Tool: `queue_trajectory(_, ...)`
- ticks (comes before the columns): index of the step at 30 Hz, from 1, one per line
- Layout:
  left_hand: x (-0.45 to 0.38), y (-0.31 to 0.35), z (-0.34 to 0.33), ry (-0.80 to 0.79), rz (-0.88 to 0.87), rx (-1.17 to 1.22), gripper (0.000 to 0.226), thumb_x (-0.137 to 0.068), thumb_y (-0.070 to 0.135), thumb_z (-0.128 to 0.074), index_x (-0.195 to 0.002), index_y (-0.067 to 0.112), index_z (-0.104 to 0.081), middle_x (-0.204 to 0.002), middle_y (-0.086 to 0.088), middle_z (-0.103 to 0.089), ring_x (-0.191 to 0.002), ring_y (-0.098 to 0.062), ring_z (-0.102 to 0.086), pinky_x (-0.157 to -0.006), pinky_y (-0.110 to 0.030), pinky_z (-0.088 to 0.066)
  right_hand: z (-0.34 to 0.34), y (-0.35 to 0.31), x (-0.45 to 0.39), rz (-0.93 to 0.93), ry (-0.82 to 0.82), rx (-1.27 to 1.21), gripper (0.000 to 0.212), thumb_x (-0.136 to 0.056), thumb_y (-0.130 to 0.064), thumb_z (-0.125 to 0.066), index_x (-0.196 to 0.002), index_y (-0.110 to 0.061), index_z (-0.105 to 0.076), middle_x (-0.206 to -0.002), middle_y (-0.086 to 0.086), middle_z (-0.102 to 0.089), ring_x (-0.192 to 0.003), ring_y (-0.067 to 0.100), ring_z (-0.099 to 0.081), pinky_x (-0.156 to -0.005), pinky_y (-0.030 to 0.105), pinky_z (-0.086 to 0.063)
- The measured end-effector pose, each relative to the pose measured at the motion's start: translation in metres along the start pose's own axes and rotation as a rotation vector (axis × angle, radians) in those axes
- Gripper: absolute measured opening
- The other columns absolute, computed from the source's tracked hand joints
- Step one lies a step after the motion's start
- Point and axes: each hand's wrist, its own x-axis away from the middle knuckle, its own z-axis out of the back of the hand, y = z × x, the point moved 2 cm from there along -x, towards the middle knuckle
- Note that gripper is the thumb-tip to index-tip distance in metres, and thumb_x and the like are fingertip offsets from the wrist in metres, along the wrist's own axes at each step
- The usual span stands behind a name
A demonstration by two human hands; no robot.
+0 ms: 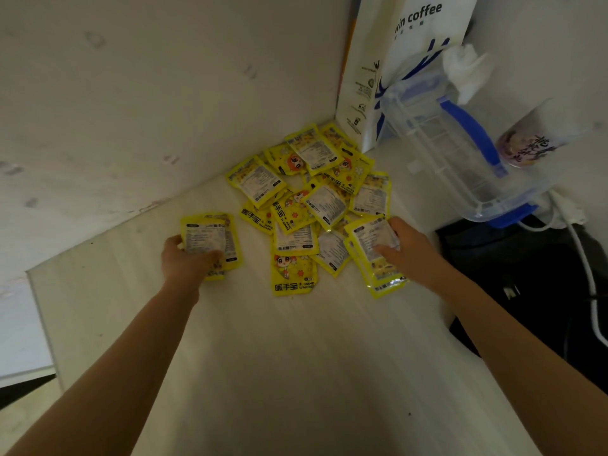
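Observation:
Several yellow hand-warmer packets (306,195) lie in a loose heap on a pale wooden table (263,357), pushed toward the wall corner. My left hand (187,261) grips a small stack of packets (210,240) left of the heap, thumb on top. My right hand (408,248) holds another small stack of packets (373,255) at the heap's right edge, thumb across its printed white side. One packet (292,274) lies face up between my hands, showing a cartoon figure.
A white coffee paper bag (394,60) stands against the wall at the back right. A clear plastic box with blue latches (460,153) and a purple-printed cup (526,139) sit to the right, above a black object (526,274) with a white cable (589,281).

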Motion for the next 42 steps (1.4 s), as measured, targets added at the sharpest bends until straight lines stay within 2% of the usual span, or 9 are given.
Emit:
queue_trajectory(2, -0.002, 0.003, 0.0, -0.002, -0.012, 0.033, 0.06, -0.065, -0.003, -0.081, -0.117, 0.009, -0.055, -0.108, -0.011, -0.064, -0.088, -0.024, -0.062, -0.074, -0.032, -0.052, 0.001, -0.012, -0.007, 0.003, 0.026, -0.092, 0.019, -0.091, -0.012, -0.058, -0.108, -0.015, -0.048, -0.105, 0.002, -0.059, -0.089, 0.018, -0.058, -0.064, 0.016, -0.043)
queue_trajectory(7, -0.009, 0.02, -0.005, -0.014, -0.033, 0.133, 0.039, -0.067, -0.002, -0.079, -0.098, 0.011, -0.059, -0.101, -0.011, -0.067, -0.085, -0.027, -0.067, -0.069, -0.033, -0.054, 0.0, -0.034, -0.035, -0.053, 0.072, -0.227, 0.031, -0.091, -0.014, -0.059, -0.121, -0.009, -0.049, -0.117, 0.011, -0.062, -0.097, 0.027, -0.064, -0.086, 0.047, -0.054)
queue_trajectory(12, -0.02, 0.048, -0.025, -0.081, -0.035, 0.275, 0.038, -0.068, -0.006, -0.076, -0.1, 0.011, -0.066, -0.099, -0.014, -0.071, -0.084, -0.031, -0.071, -0.075, -0.044, -0.059, 0.005, -0.064, -0.077, 0.003, 0.133, -0.312, 0.033, -0.091, -0.011, -0.059, -0.122, -0.008, -0.046, -0.114, 0.009, -0.06, -0.086, 0.018, -0.062, -0.07, 0.03, -0.053)
queue_trajectory(19, -0.024, 0.087, -0.072, -0.223, -0.089, 0.316, 0.029, -0.073, -0.007, -0.072, -0.087, 0.017, -0.063, -0.092, -0.007, -0.07, -0.076, -0.021, -0.069, -0.06, -0.03, -0.057, 0.007, -0.088, -0.148, -0.036, 0.18, -0.372, 0.05, -0.086, -0.013, -0.067, -0.129, -0.012, -0.044, -0.112, 0.006, -0.061, -0.081, 0.021, -0.064, -0.055, 0.02, -0.052)
queue_trajectory(23, -0.033, 0.096, -0.093, -0.252, -0.079, 0.293, 0.031, -0.072, -0.006, -0.072, -0.087, 0.02, -0.064, -0.095, -0.007, -0.071, -0.088, -0.026, -0.071, -0.076, -0.041, -0.059, 0.001, -0.092, -0.175, -0.063, 0.196, -0.284, 0.025, -0.086, -0.015, -0.066, -0.11, -0.006, -0.065, -0.106, 0.014, -0.069, -0.082, 0.024, -0.065, -0.072, 0.035, -0.056)
queue_trajectory(28, -0.043, 0.095, -0.103, -0.198, -0.073, 0.194, 0.032, -0.074, -0.007, -0.069, -0.093, 0.018, -0.064, -0.093, -0.003, -0.069, -0.083, -0.02, -0.068, -0.061, -0.027, -0.054, -0.01, -0.093, -0.202, -0.076, 0.119, -0.199, 0.027, -0.087, -0.011, -0.063, -0.112, 0.0, -0.064, -0.112, 0.018, -0.068, -0.098, 0.033, -0.066, -0.087, 0.044, -0.055)
queue_trajectory(31, -0.046, 0.09, -0.101, -0.168, -0.077, 0.151, 0.031, -0.072, -0.002, -0.07, -0.092, 0.021, -0.065, -0.095, -0.001, -0.071, -0.084, -0.019, -0.069, -0.069, -0.031, -0.057, -0.015, -0.094, -0.211, -0.062, 0.078, -0.129, 0.029, -0.086, -0.013, -0.063, -0.111, 0.0, -0.065, -0.111, 0.019, -0.067, -0.1, 0.035, -0.065, -0.088, 0.049, -0.054)
queue_trajectory(36, -0.046, 0.086, -0.1, -0.15, -0.089, 0.116, 0.034, -0.07, 0.004, -0.074, -0.1, 0.019, -0.068, -0.098, -0.001, -0.072, -0.088, -0.02, -0.07, -0.08, -0.04, -0.059, -0.016, -0.094, -0.212, -0.037, 0.097, -0.12, 0.028, -0.088, -0.013, -0.06, -0.113, -0.001, -0.062, -0.115, 0.018, -0.065, -0.104, 0.033, -0.063, -0.089, 0.044, -0.053)
queue_trajectory(42, -0.035, 0.086, -0.091, -0.149, -0.097, 0.171, 0.028, -0.076, 0.003, -0.073, -0.1, 0.016, -0.067, -0.097, -0.004, -0.071, -0.087, -0.02, -0.07, -0.076, -0.034, -0.058, -0.008, -0.108, -0.191, 0.014, 0.163, -0.202, 0.03, -0.091, -0.012, -0.058, -0.119, -0.004, -0.053, -0.113, 0.01, -0.06, -0.098, 0.024, -0.06, -0.064, 0.02, -0.046)
